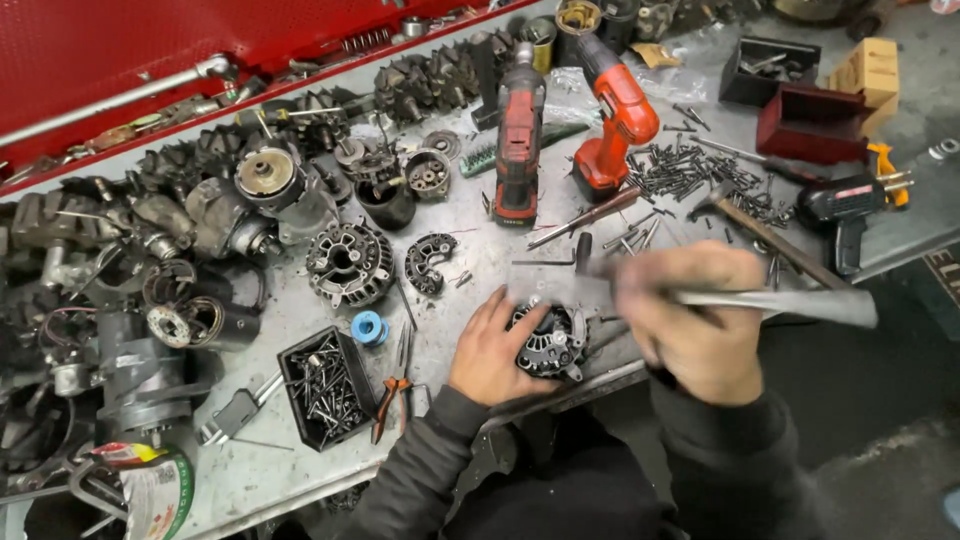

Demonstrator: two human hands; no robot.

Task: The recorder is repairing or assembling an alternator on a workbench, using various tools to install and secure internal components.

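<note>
- While the head camera is looking down on a cluttered metal workbench (470, 255), the left hand (497, 345) is lying flat over the near-left side of a dark alternator housing (552, 340), fingers spread and pressing down, seemingly to keep the part from skidding; it is steadying, not clenching.
- The housing is sitting at the near edge of the bench, directly ahead of the person, probably so both hands can be reaching it without stretching.
- The right hand (690, 320) is clenching around a long metal hammer-like tool (790, 305) whose handle is running off to the right; the head end is blurring just above the housing, so I cannot tell whether it is touching.
- Left of the left hand, a black tray of screws (322, 385), orange-handled pliers (390, 395) and a small blue roll (369, 327) are lying close by, within easy reach.
- Farther back, two red cordless drivers (520, 140) are lying on their sides beside a loose scatter of dark screws (690, 170).
- Along the far left, stripped alternator parts (345, 262) are piling up against a red tool chest (120, 50).
- At far right, a black soldering gun (845, 205) and a dark red bin (810, 120) are resting well apart from the hands.
</note>
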